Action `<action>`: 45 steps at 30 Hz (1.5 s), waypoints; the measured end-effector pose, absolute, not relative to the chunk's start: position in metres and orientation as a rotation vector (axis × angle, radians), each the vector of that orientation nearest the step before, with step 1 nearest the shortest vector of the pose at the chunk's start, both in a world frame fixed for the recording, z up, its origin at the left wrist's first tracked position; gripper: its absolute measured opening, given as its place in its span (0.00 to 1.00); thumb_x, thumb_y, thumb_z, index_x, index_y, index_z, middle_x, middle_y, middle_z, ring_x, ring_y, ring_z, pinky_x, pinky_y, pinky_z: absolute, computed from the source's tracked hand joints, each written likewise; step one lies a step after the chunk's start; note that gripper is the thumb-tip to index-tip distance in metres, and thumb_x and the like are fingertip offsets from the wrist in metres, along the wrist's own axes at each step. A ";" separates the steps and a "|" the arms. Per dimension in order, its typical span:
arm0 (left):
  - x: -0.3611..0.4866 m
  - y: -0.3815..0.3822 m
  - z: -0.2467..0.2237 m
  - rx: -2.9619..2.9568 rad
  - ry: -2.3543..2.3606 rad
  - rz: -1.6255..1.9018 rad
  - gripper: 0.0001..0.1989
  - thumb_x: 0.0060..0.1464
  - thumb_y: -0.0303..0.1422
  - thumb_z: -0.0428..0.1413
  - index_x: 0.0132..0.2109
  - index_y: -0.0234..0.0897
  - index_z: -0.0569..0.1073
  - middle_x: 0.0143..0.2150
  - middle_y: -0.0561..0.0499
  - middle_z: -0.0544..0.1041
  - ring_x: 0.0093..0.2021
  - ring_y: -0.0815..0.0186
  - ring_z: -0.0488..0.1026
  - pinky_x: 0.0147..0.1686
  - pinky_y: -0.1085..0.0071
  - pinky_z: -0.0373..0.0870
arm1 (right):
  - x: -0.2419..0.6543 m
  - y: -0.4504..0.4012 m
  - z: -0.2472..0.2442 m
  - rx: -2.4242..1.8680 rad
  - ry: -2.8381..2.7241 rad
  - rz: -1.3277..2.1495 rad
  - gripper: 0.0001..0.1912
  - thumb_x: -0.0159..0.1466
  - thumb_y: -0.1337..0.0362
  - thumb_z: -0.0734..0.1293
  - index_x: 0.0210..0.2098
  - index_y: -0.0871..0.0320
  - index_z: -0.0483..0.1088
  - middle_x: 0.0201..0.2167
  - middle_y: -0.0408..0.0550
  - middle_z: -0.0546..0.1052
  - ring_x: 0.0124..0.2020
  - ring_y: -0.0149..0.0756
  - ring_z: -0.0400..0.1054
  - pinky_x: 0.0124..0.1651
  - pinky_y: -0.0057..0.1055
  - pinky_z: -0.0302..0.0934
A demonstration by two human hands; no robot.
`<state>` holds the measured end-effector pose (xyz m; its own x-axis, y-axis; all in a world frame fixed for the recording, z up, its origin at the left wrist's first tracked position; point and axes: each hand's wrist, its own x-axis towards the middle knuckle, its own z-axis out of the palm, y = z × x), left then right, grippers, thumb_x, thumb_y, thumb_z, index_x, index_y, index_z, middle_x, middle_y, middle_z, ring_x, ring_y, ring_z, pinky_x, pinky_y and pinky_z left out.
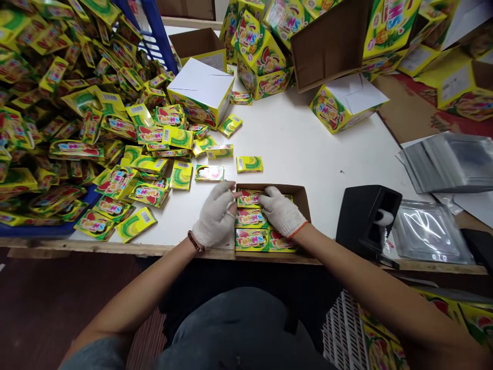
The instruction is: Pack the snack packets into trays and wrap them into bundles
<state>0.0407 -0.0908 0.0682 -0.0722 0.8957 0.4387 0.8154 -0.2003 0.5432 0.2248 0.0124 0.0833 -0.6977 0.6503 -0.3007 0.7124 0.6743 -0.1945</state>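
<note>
An open cardboard box (304, 198) sits at the table's front edge, with small yellow-green TWINS packs (251, 240) lying flat in rows inside. My left hand (215, 216), in a white glove with some fingertips bare, is bent around the box's left wall, its fingertips reaching over the rim beside the top-left pack. Inside the box, my gloved right hand (283, 210) rests on the upper packs with curled fingers, at the right end of the top-left pack (248, 198). It covers part of the right column. Loose packs (249, 164) lie just beyond the box.
A blue crate (159, 36) at left overflows with packs, which spill onto the white table (292, 139). Printed display boxes (200, 92) stand at the back. At right are a black tape dispenser (356, 221), clear plastic trays (431, 231) and a stack of clear sheets (450, 162).
</note>
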 end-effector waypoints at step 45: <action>0.114 -0.090 0.105 2.325 1.809 -0.127 0.22 0.56 0.39 0.57 0.53 0.26 0.73 0.53 0.32 0.74 0.54 0.46 0.69 0.52 0.52 0.64 | 0.219 0.039 0.150 0.987 2.404 -0.082 0.17 0.65 0.75 0.61 0.52 0.61 0.72 0.47 0.63 0.78 0.44 0.47 0.74 0.41 0.36 0.63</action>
